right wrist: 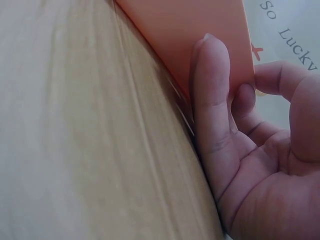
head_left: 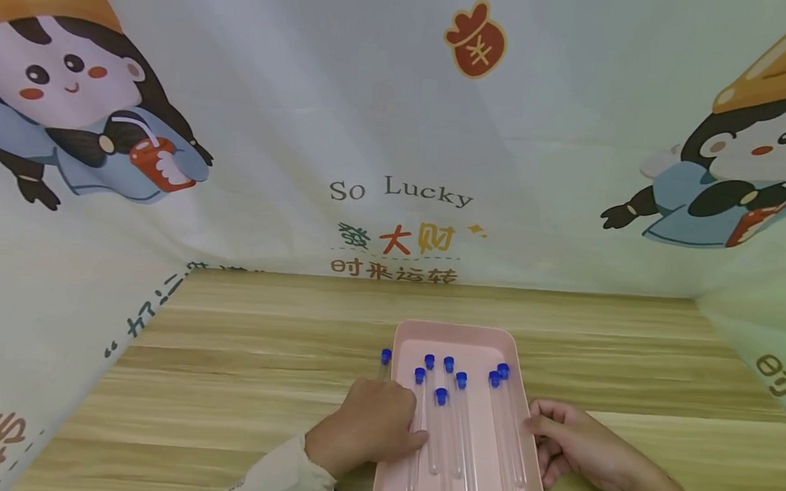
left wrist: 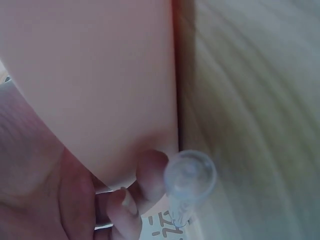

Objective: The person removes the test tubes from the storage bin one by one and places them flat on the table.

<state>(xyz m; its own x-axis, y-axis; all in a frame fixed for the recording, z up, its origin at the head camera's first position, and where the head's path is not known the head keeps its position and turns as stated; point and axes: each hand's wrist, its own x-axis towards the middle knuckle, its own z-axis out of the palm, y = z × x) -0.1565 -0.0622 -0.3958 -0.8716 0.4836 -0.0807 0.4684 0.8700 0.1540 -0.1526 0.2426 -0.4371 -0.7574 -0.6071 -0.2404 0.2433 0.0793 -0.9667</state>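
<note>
A pink tray [head_left: 483,422] holds several clear test tubes [head_left: 508,452] with blue stoppers [head_left: 449,364]. My left hand [head_left: 374,422] grips the tray's left wall, the thumb over the rim on the inside and fingertips against the outer side. Just outside that wall is another tube [left wrist: 190,175], its rounded end close beside a fingertip in the left wrist view; the head view shows its blue stopper [head_left: 385,356], the rest mostly behind my hand. At the opposite side, my right hand [head_left: 577,443] holds the right wall between thumb and fingers.
The tray stands on a wood-grain tabletop [head_left: 246,349]. Printed cloth [head_left: 562,230] with cartoon figures and lettering rises behind the table and along both sides.
</note>
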